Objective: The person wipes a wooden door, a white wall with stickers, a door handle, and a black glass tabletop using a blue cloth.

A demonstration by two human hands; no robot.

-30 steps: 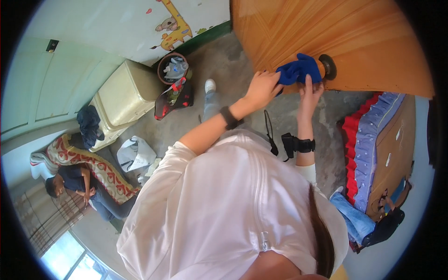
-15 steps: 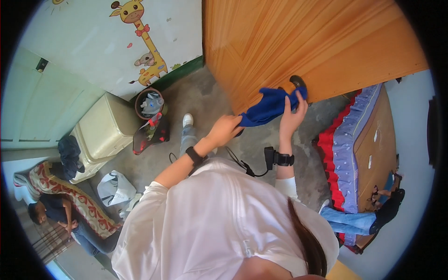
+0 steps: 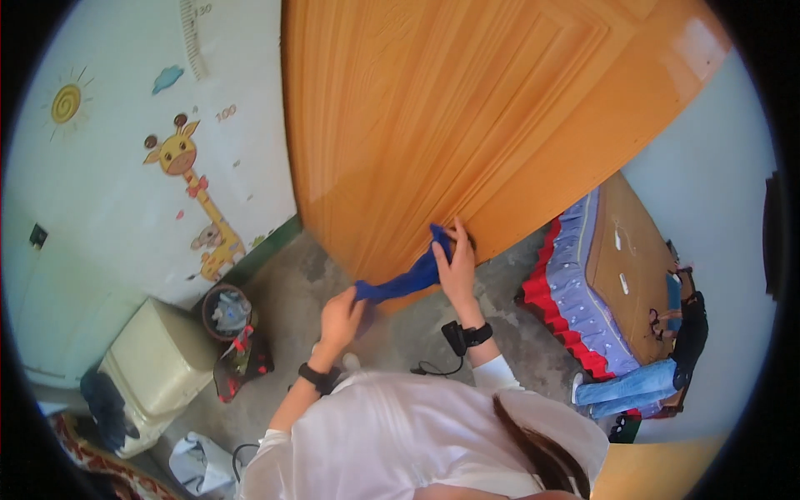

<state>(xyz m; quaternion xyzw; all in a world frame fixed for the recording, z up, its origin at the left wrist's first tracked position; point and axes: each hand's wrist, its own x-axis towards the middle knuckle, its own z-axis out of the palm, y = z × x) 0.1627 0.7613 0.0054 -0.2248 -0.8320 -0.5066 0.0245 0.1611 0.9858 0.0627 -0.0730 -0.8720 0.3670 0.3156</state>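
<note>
Blue cloth (image 3: 410,283), strung out lengthwise at the near side of the wooden door (image 3: 433,125), left end pinched in the left hand (image 3: 337,321), far right end caught between thumb and fingers of the right hand (image 3: 458,271)! Spreading it looks like the step in hand; the next move seems to call for steady grips, bed (image 3: 612,258) well right.

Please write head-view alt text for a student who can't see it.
A person's left hand and right hand hold a blue cloth stretched by an orange wooden door. A cartoon giraffe decorates the wall at left; a frilled, brown-topped platform stands at right.
</note>
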